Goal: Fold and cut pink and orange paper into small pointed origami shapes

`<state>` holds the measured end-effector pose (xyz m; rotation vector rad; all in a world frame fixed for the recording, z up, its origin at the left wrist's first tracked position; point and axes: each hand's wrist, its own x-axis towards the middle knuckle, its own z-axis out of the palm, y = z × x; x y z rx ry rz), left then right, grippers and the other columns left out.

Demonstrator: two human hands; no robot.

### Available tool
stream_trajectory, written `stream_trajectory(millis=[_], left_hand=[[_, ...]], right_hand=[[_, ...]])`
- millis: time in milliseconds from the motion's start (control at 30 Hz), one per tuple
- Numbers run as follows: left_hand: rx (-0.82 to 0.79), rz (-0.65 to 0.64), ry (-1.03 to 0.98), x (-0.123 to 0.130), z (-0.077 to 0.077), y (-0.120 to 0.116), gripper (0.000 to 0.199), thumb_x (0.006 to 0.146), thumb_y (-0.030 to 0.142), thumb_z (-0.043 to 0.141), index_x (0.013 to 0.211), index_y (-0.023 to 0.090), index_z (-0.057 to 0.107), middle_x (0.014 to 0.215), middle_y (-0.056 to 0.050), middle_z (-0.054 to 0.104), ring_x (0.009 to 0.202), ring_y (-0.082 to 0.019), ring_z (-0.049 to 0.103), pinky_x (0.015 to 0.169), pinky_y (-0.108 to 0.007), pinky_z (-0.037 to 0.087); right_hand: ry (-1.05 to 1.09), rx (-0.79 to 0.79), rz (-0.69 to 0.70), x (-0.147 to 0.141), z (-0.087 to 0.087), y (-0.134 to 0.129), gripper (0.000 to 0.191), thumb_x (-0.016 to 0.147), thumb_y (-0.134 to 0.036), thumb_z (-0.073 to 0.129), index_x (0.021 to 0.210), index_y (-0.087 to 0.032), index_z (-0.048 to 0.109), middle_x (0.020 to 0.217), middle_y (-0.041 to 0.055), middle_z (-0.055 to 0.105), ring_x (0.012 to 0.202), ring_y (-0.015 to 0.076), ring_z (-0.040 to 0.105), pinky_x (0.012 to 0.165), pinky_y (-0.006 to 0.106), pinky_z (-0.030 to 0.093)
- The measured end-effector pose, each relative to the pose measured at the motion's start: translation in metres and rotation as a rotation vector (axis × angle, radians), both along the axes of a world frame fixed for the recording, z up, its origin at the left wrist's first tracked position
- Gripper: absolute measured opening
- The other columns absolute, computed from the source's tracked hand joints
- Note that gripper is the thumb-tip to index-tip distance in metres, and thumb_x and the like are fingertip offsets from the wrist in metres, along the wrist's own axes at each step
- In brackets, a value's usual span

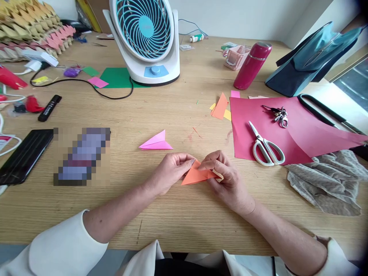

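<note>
Between both hands is a piece of folded orange paper (194,175), held just above the table and shaped to a point at its lower left. My left hand (172,170) pinches its upper left edge between thumb and fingers. My right hand (227,178) grips the right end, with the index finger lying across the top of the paper. A small yellowish edge shows at the right hand's fingers; I cannot make out what it belongs to. Beyond my left hand lies a folded pink paper plane (156,142), apart from both hands.
White-handled scissors (266,147) and keys (280,115) lie on dark pink paper (244,134) at the right, near a grey cloth (327,184). Orange and yellow scraps (220,107) lie ahead. A fan (155,71), pink bottle (253,65) and teal bag (296,73) stand behind.
</note>
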<state>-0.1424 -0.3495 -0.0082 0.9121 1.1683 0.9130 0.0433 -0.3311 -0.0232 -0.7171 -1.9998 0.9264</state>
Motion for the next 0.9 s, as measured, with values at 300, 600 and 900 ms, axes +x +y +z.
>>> stream_trajectory(millis=[300, 600, 900], left_hand=[[-0.128, 0.030, -0.087, -0.0004, 0.0044, -0.0011, 0.020, 0.083, 0.031, 0.067, 0.094, 0.015, 0.071, 0.084, -0.003, 0.073, 0.070, -0.013, 0.067, 0.064, -0.025, 0.055], [-0.076, -0.061, -0.086, -0.0055, 0.0044, -0.0024, 0.025, 0.085, 0.030, 0.067, 0.106, 0.016, 0.068, 0.090, -0.006, 0.074, 0.078, -0.016, 0.069, 0.067, -0.027, 0.055], [-0.054, -0.129, -0.082, -0.0055, 0.0064, -0.0015, 0.037, 0.085, 0.021, 0.070, 0.121, 0.015, 0.061, 0.100, -0.009, 0.075, 0.084, -0.016, 0.069, 0.066, -0.023, 0.051]], right_hand=[[0.000, 0.058, -0.002, 0.0019, -0.0019, 0.0053, 0.047, 0.082, 0.007, 0.049, 0.107, -0.028, 0.069, 0.101, 0.0039, 0.056, 0.094, 0.0159, 0.058, 0.076, 0.030, 0.049], [-0.008, 0.097, -0.005, 0.0040, -0.0035, 0.0078, 0.048, 0.082, 0.008, 0.050, 0.108, -0.028, 0.069, 0.102, 0.0043, 0.057, 0.094, 0.0167, 0.058, 0.077, 0.032, 0.050], [-0.030, 0.106, 0.018, 0.0056, -0.0005, 0.0085, 0.047, 0.084, 0.006, 0.051, 0.109, -0.029, 0.070, 0.103, 0.0052, 0.056, 0.096, 0.0182, 0.057, 0.078, 0.034, 0.051]])
